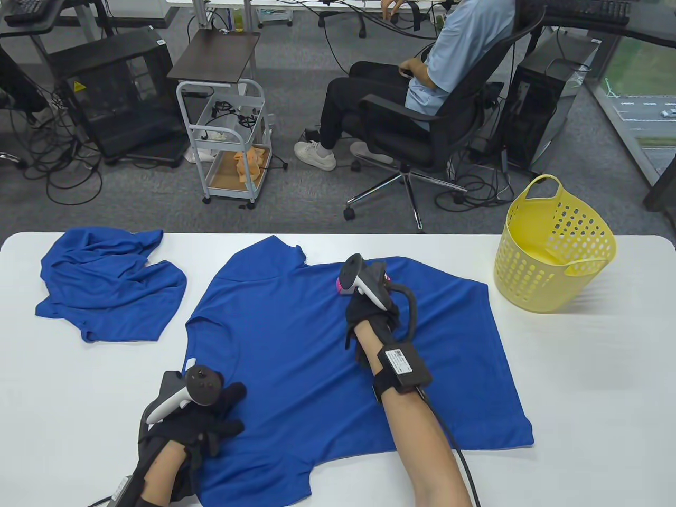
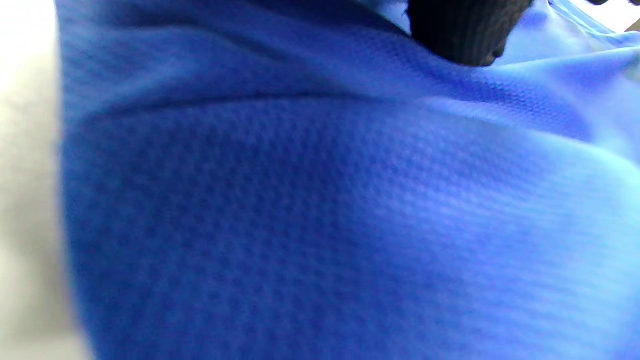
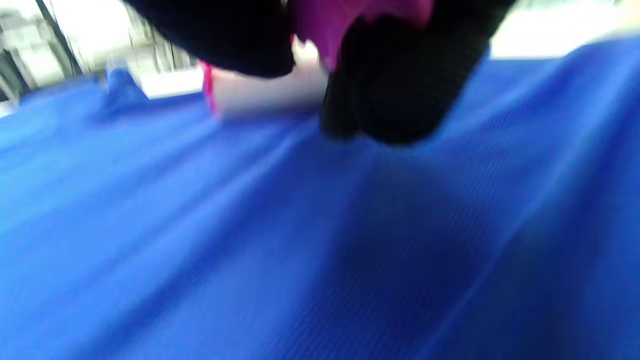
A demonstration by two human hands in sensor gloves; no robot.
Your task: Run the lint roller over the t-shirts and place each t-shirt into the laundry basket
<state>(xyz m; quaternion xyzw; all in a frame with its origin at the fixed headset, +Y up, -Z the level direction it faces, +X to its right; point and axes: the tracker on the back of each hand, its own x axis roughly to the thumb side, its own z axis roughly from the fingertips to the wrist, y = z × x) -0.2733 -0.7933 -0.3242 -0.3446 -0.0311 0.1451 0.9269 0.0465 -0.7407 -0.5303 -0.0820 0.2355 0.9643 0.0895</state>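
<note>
On the white table we see a blue t-shirt spread flat, with a second blue shirt crumpled near the far left corner and the yellow basket standing at the far right, well apart from both. Our left hand lies on the flat shirt's near left edge, fingers fairly straight and pressing the cloth, gripping nothing. Our right hand sits on the shirt's far middle, fingers curled around the lint roller.

From above, only a spot of pink shows beside the right tracker. The right wrist view, though blurred, shows the pink handle between the gloved fingers and the pale roll lying on the fabric. The left wrist view shows one dark fingertip on the blue weave, with the table's edge at its left.
</note>
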